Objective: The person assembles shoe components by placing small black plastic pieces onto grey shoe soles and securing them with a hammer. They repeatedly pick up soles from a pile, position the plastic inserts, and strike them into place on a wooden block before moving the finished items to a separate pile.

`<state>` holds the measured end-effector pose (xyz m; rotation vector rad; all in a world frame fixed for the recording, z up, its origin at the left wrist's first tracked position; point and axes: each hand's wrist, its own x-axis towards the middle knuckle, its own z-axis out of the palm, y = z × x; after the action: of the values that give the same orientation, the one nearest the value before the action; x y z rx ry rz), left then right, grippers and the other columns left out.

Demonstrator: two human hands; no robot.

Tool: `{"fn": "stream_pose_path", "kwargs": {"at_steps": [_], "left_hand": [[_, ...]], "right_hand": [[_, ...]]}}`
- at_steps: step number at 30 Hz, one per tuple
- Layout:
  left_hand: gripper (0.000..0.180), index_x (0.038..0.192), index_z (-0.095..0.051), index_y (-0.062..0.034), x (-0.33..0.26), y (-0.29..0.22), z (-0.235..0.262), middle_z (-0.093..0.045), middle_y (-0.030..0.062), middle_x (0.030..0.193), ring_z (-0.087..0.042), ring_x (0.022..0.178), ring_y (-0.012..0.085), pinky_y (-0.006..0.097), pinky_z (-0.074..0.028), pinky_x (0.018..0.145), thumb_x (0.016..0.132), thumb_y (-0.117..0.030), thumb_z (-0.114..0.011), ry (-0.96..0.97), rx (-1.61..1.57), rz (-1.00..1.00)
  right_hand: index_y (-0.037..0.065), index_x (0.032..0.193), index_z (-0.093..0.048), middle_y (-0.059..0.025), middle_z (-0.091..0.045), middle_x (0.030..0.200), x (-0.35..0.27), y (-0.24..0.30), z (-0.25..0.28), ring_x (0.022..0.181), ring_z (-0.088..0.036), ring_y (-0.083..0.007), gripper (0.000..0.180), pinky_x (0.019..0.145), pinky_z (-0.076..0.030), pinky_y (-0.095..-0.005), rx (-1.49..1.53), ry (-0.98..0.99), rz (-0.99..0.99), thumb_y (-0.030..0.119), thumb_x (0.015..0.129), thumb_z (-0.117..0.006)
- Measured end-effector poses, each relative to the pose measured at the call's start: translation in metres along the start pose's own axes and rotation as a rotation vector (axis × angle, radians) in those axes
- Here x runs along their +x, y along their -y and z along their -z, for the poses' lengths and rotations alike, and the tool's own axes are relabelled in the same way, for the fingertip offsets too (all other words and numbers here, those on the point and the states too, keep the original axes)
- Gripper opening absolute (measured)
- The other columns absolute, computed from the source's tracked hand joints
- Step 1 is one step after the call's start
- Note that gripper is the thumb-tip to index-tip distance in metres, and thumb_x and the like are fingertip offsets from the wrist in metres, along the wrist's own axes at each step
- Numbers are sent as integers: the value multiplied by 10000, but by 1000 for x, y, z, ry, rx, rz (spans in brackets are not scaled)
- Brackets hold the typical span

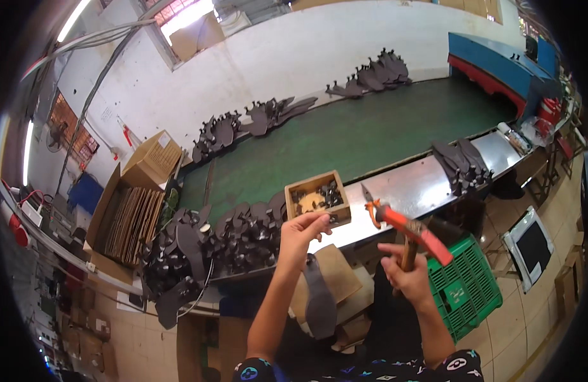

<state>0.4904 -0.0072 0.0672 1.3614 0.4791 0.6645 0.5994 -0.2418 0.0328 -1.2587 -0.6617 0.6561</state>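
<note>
My right hand (408, 274) is wrapped round the wooden handle of a hammer with a red head (421, 237), raised in front of me. My left hand (301, 234) is at the near edge of a wooden box (313, 180) of small dark pieces. Its thumb and fingertips are pinched together, and whatever is between them is too small to make out. Below that hand, a dark grey shoe sole (320, 302) lies on a tan board (340, 278) over my lap. Orange-handled pliers (372, 212) rest on the metal ledge, just beyond the hammer head.
A green conveyor belt (275, 162) runs across, with soles bearing black pegs (373, 73) along its far edge. More soles (192, 245) are heaped at left beside a carton of cardboard sheets (131, 219). Another stack (461, 162) sits on the ledge. A green crate (466, 290) stands at right.
</note>
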Motion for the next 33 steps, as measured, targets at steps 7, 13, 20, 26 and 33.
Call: {"fn": "stream_pose_path", "kwargs": {"at_steps": [7, 13, 20, 26, 33], "left_hand": [[178, 1080, -712, 22, -101, -28, -29, -689, 61, 954, -625, 800, 92, 200, -479, 672, 920, -56, -700, -36, 62, -188], [151, 1053, -708, 31, -123, -30, -32, -671, 91, 997, -625, 856, 120, 213, -494, 703, 922, -39, -686, -101, 283, -454], [243, 1171, -646, 2, -135, -1, -39, -598, 57, 1025, -576, 892, 118, 238, -479, 764, 938, -61, -673, -180, -59, -253], [400, 1209, -615, -22, -124, 41, 16, -615, 108, 1143, -602, 1039, 228, 325, -481, 845, 871, -185, -751, -436, 671, -286], [563, 1286, -530, 19, -92, 77, 59, -584, 188, 1255, -542, 1163, 374, 427, -417, 1010, 852, -259, -756, -248, 740, -239]], "right_hand": [[-22, 1093, -660, -56, -654, 751, 9, 32, -41, 479, -475, -35, 285, 423, -354, -187, 157, 150, 4, 165, 898, -749], [-23, 1091, -664, -114, -681, 1077, -4, 31, -52, 861, -680, -140, 239, 748, -585, -264, 169, 256, 27, 27, 872, -746], [-36, 1026, -651, -168, -679, 1098, -7, 21, -69, 830, -644, -141, 190, 664, -536, -254, 147, 212, 124, -15, 856, -733], [-23, 935, -634, -243, -686, 1058, 6, 3, -70, 503, -513, -33, 124, 434, -400, -183, 121, 235, 27, -46, 838, -708], [-27, 1023, -634, -155, -696, 982, 19, -11, -76, 476, -480, -39, 293, 412, -352, -189, 136, 245, -163, 42, 799, -809]]}}
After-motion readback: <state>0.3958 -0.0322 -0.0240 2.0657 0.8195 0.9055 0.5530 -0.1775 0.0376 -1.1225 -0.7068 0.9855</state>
